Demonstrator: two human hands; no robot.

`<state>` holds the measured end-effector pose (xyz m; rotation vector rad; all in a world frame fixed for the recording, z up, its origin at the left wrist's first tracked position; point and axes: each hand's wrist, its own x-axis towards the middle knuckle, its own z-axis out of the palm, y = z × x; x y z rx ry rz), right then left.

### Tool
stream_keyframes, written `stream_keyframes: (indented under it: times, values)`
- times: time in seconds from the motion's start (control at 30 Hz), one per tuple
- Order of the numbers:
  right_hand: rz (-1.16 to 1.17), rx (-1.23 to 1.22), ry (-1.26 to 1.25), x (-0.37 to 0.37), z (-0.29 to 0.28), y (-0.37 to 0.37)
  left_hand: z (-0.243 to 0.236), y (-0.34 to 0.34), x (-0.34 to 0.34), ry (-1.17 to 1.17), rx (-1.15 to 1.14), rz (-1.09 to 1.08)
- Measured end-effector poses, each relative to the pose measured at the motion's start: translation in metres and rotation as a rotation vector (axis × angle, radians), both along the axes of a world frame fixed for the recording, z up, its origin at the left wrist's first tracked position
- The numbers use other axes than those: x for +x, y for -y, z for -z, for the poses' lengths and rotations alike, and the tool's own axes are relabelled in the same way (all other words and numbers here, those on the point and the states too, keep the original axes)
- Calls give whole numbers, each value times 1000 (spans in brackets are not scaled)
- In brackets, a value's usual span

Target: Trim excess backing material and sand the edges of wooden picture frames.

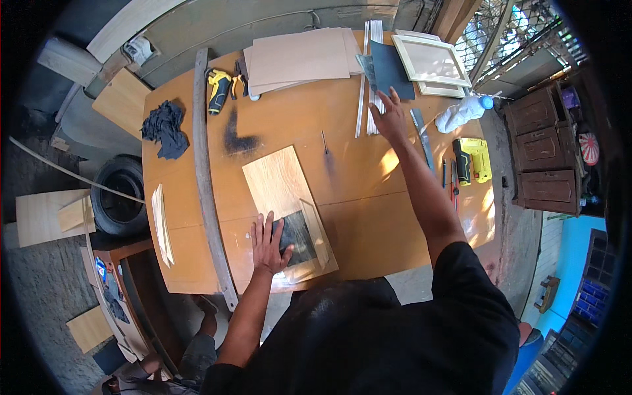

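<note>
My left hand (267, 247) lies flat with its fingers spread, at the left edge of a worn dark grey sheet (299, 238) that looks like sandpaper. Under them is a pale wood-grain board (276, 172), tilted on the table, with a narrow wooden frame piece (315, 232) along its right side. Stretched out to the far right, my right hand (390, 118) has its fingers apart at the lower edge of a dark sheet (391, 66). A smaller grey sheet (367, 71) sits beside that one. Whether the right fingertips touch the sheet is hard to tell.
White strips (361, 108), light wooden frames (431, 60) and brown panels (299, 58) lie along the far side. A water bottle (461, 115), yellow-black tool (472, 160) and metal ruler (422, 138) are at right. A long wooden bar (203, 151) crosses the left, near a black cloth (166, 128).
</note>
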<state>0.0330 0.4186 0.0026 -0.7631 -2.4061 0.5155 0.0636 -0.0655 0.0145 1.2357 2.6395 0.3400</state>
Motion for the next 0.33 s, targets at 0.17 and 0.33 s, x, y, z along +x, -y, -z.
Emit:
stream_keyframes:
  times: [0.17,0.33]
  values:
    - [-234,-731,189,71,-44,150,-5,7,3,-5,31,0]
    - [-332,-368,281,142,-47,272,-9,-1,-4,-47,96,27]
